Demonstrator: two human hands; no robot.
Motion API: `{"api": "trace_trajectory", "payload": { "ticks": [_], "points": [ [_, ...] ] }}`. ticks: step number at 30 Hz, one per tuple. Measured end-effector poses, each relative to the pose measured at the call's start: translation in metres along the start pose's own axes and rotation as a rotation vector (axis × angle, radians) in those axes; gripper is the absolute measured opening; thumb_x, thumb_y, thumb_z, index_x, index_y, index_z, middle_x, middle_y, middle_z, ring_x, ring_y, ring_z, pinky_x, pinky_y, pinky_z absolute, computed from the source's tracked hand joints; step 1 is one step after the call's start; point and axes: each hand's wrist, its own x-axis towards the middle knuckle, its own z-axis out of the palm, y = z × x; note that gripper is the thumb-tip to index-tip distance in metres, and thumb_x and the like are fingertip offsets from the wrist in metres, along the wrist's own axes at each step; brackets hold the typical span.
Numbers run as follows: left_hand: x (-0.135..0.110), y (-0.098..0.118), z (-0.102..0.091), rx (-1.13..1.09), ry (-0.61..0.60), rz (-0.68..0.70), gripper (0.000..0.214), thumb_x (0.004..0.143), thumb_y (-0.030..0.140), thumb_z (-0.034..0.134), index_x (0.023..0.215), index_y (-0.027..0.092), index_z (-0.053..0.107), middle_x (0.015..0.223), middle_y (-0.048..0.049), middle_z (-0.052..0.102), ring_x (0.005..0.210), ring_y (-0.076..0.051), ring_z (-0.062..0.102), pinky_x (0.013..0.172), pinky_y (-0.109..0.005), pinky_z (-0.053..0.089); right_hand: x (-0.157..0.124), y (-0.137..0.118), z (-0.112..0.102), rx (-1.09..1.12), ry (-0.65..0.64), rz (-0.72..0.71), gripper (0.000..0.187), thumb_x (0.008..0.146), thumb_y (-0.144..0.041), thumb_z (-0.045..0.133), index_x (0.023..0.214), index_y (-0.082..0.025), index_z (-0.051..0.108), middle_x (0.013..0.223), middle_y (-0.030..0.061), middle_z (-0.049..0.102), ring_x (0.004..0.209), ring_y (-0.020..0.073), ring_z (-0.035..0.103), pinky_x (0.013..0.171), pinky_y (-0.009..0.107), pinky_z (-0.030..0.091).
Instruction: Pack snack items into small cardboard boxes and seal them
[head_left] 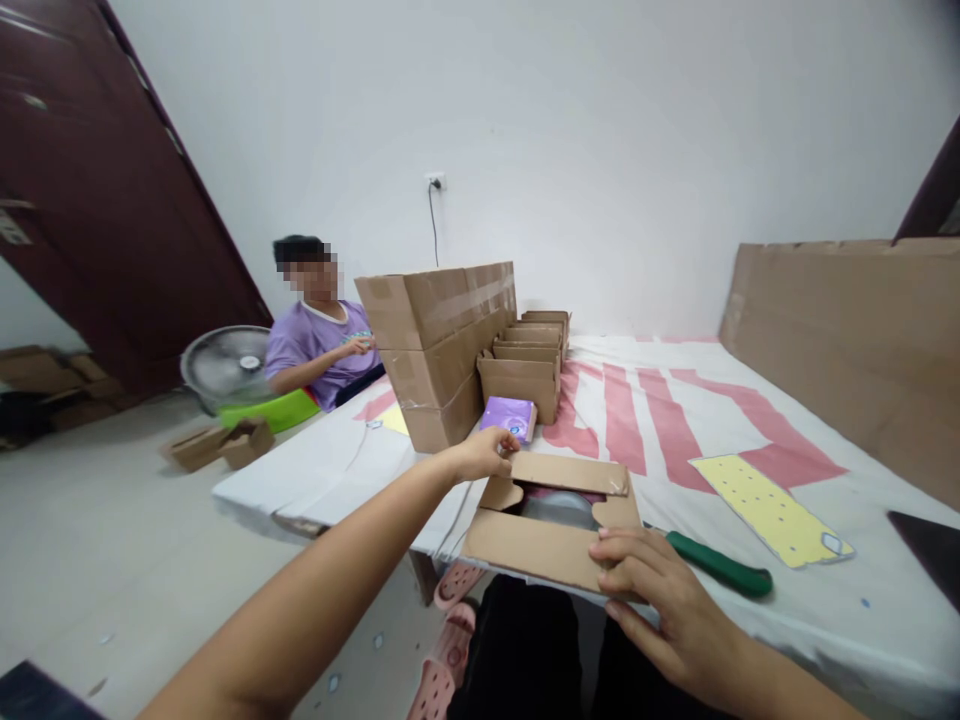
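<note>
A small cardboard box [536, 545] lies at the table's front edge, close to my body. Its top flaps are folded inward only partly, and a gap in the middle shows something greyish and clear like plastic [559, 508] inside. My left hand [487, 455] is at the far left corner of the box, with fingers curled and pinched at its edge. Over the near right corner lies my right hand [652, 575], fingers on the flap and thumb against the front side. A tool with a green handle [720, 565] rests just right of the box, its other end hidden.
Taped cardboard boxes [442, 350] are stacked beyond my left hand. Beside them stand open boxes [517, 375] in a row and a purple packet [510, 418]. A yellow dotted patch [772, 510] is at right. Another person [322, 340] sits at left near a fan [225, 365].
</note>
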Motion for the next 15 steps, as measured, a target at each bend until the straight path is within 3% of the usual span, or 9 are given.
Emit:
{"api": "trace_trajectory", "payload": {
  "ticks": [6,12,15],
  "points": [
    [-0.0059,0.0050,-0.0031,-0.016,-0.012,-0.019,0.044,0.058,0.021,0.069,0.101,0.016,0.061,0.079,0.0020,0.061,0.071,-0.015,0.060,0.064,-0.023,0.047,0.0005,-0.0002,0.0010,0.005,0.009,-0.007,0.017,0.082,-0.011,0.053,0.095,-0.022,0.055,0.113,0.0087,0.062,0.114,0.0217,0.054,0.097,0.037,0.045],
    [-0.0037,0.0058,-0.0027,0.039,0.030,-0.046,0.042,0.059,0.012,0.064,0.101,0.015,0.061,0.079,0.0012,0.062,0.071,-0.015,0.059,0.063,-0.022,0.046,0.0008,-0.0006,0.0010,0.006,0.010,-0.005,0.017,0.081,-0.011,0.054,0.095,-0.022,0.055,0.113,0.0091,0.062,0.115,0.0220,0.054,0.097,0.037,0.046],
    [-0.0063,0.0055,-0.0052,0.073,0.055,-0.052,0.040,0.061,0.015,0.065,0.101,0.014,0.061,0.080,-0.0003,0.063,0.070,-0.016,0.060,0.062,-0.023,0.046,0.0006,-0.0009,0.0002,0.011,0.012,-0.001,0.017,0.081,-0.011,0.054,0.094,-0.022,0.055,0.113,0.0089,0.062,0.115,0.0220,0.054,0.097,0.038,0.046]
  ]
}}
